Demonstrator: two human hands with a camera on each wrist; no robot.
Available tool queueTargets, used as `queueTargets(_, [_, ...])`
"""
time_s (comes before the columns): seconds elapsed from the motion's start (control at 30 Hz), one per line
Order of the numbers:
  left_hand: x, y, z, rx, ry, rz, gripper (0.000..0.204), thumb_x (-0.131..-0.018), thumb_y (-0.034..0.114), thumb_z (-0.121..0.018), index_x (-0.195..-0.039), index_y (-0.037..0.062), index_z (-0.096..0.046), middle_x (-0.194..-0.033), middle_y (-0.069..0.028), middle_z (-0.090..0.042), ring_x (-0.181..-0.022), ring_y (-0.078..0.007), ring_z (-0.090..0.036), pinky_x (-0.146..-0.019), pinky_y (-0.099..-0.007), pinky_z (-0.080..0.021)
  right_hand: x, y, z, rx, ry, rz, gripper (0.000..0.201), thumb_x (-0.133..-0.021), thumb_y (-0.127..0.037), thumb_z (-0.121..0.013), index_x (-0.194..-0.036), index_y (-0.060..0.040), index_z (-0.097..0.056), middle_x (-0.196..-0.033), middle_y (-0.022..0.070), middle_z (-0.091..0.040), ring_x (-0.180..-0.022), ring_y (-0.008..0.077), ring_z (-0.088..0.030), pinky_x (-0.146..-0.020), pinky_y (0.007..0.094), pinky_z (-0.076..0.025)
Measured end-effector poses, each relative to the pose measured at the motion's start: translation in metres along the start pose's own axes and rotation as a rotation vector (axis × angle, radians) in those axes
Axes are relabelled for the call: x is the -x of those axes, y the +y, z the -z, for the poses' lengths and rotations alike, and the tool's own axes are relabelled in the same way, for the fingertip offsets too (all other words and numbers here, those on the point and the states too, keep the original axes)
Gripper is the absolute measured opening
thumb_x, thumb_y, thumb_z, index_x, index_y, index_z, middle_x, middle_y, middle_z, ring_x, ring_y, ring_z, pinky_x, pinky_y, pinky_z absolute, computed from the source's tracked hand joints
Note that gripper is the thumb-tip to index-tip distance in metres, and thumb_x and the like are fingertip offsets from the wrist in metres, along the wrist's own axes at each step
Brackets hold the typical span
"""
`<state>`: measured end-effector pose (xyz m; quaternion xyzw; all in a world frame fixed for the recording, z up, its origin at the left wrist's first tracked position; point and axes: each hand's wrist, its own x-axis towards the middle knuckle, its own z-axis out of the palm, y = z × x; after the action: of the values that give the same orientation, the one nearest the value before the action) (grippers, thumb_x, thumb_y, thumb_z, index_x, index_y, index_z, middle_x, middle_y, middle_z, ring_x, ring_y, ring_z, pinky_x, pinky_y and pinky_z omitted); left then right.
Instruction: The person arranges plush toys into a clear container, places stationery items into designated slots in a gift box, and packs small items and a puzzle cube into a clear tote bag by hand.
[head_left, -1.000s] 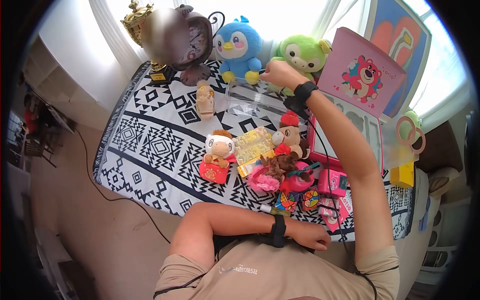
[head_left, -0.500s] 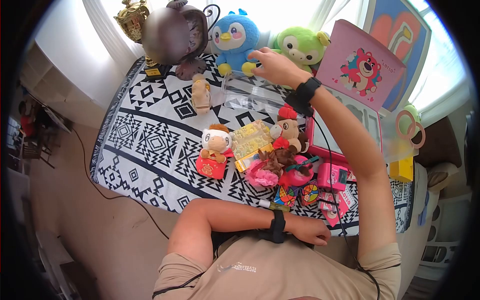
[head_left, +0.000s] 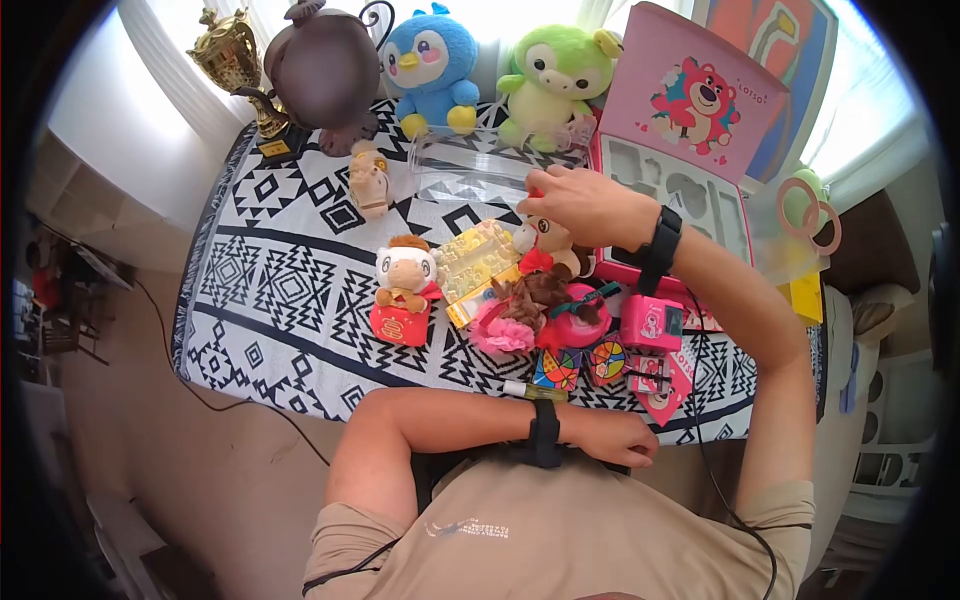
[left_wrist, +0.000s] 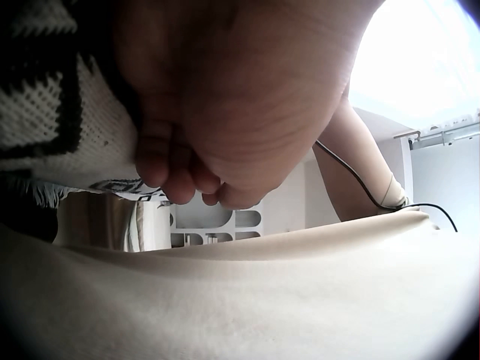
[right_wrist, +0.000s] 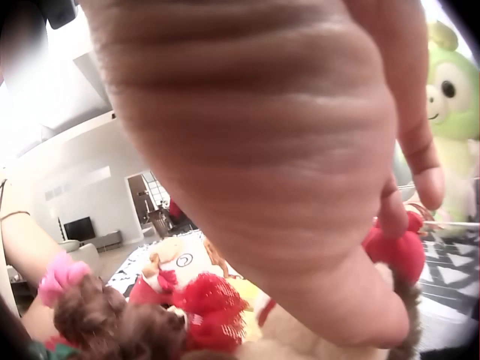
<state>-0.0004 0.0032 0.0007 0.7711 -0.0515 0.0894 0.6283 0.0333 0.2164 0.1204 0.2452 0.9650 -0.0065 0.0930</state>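
Though distant before, hand at horse.

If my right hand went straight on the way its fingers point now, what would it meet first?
Your right hand would probably meet the red top of the brown plush, right by its fingertips; whether they already touch is unclear.

Pink box close beside brown plush

Trophy glossy metal; penguin toy fuzzy plush; tray clear plastic.
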Motion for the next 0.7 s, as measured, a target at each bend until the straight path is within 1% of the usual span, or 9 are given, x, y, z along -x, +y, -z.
queueTargets(0.1, [0.000,0.002,0.000,0.005,-0.012,0.024,0.026,-0.097,0.025,-0.057,-0.096,0.0003,-0.065,-0.081,-0.0141,-0.064,-0.073,-0.0286,-0.061,-0.069,-0.0394,-0.048,-0.003,0.005,-0.021,0.107,0.078,-0.039,0.044,-0.072,-0.005,-0.074,-0.114,-0.0119,-0.064,-0.112,0.0082,-0.054,-0.105,0.0265,-0.056,-0.088,0.0367,-0.050])
queueTargets(0.17, [0.000,0.002,0.001,-0.004,-0.014,0.032,0.026,-0.097,0.025,-0.057,-0.096,0.0004,-0.065,-0.080,-0.0139,-0.064,-0.072,-0.0280,-0.061,-0.069,-0.0394,-0.048,-0.005,0.008,-0.025,0.230,0.147,0.026,0.035,-0.073,-0.010,-0.073,-0.107,-0.0125,-0.064,-0.110,0.0059,-0.054,-0.104,0.0246,-0.055,-0.085,0.0369,-0.050])
queueTargets(0.3, [0.000,-0.001,-0.001,0.006,0.004,0.012,0.026,-0.098,0.025,-0.056,-0.096,0.0003,-0.064,-0.080,-0.0139,-0.064,-0.072,-0.0274,-0.060,-0.068,-0.0394,-0.048,0.003,0.019,-0.003,0.282,0.118,0.053,0.028,-0.076,-0.013,-0.071,-0.102,-0.0105,-0.062,-0.110,0.0056,-0.053,-0.104,0.0251,-0.056,-0.083,0.0378,-0.049])
queueTargets(0.4, [0.000,0.001,0.000,0.001,-0.008,0.013,0.026,-0.098,0.025,-0.056,-0.096,0.0003,-0.064,-0.079,-0.0138,-0.063,-0.071,-0.0272,-0.060,-0.068,-0.0394,-0.047,0.015,0.025,0.015,0.064,0.181,0.004,0.026,-0.077,-0.011,-0.069,-0.101,-0.0063,-0.058,-0.103,0.0104,-0.057,-0.097,0.0295,-0.059,-0.079,0.0403,-0.049])
queueTargets(0.47, [0.000,0.002,0.000,0.014,-0.009,0.021,0.026,-0.097,0.025,-0.056,-0.096,0.0002,-0.064,-0.079,-0.0135,-0.063,-0.071,-0.0271,-0.060,-0.068,-0.0394,-0.047,0.022,0.020,0.044,-0.241,-0.069,-0.208,0.026,-0.079,-0.008,-0.066,-0.101,-0.0026,-0.054,-0.093,0.0165,-0.060,-0.089,0.0351,-0.061,-0.076,0.0431,-0.049])
queueTargets(0.5, [0.000,0.001,0.000,0.012,-0.009,0.019,0.026,-0.097,0.025,-0.056,-0.096,0.0002,-0.064,-0.079,-0.0135,-0.063,-0.071,-0.0271,-0.060,-0.068,-0.0394,-0.047,0.024,0.027,0.045,-0.300,0.022,-0.187,0.025,-0.080,-0.006,-0.063,-0.102,-0.0014,-0.052,-0.086,0.0193,-0.061,-0.085,0.0381,-0.062,-0.074,0.0445,-0.048])
queueTargets(0.53, [0.000,0.000,0.000,0.010,-0.004,0.018,0.026,-0.097,0.025,-0.056,-0.095,0.0002,-0.064,-0.078,-0.0133,-0.063,-0.070,-0.0270,-0.060,-0.067,-0.0394,-0.047,0.026,0.033,0.048,-0.299,0.022,-0.186,0.025,-0.080,-0.006,-0.063,-0.102,-0.0014,-0.052,-0.086,0.0193,-0.061,-0.085,0.0381,-0.062,-0.074,0.0445,-0.048])
queueTargets(0.63, [0.000,0.000,-0.001,0.008,0.005,0.010,0.027,-0.097,0.025,-0.057,-0.095,0.0002,-0.064,-0.077,-0.0130,-0.063,-0.070,-0.0269,-0.060,-0.067,-0.0394,-0.047,0.027,0.053,0.061,-0.344,0.319,-0.166,0.020,-0.081,-0.002,-0.059,-0.099,-0.0011,-0.052,-0.091,0.0178,-0.062,-0.088,0.0371,-0.060,-0.077,0.0441,-0.047])
queueTargets(0.7, [0.000,0.000,-0.001,0.005,0.004,0.001,0.026,-0.097,0.025,-0.057,-0.095,0.0002,-0.065,-0.077,-0.0129,-0.063,-0.070,-0.0268,-0.060,-0.067,-0.0393,-0.047,0.023,0.066,0.069,-0.283,0.380,-0.183,0.021,-0.081,0.001,-0.059,-0.100,-0.0016,-0.052,-0.093,0.0164,-0.061,-0.089,0.0358,-0.059,-0.077,0.0421,-0.047])
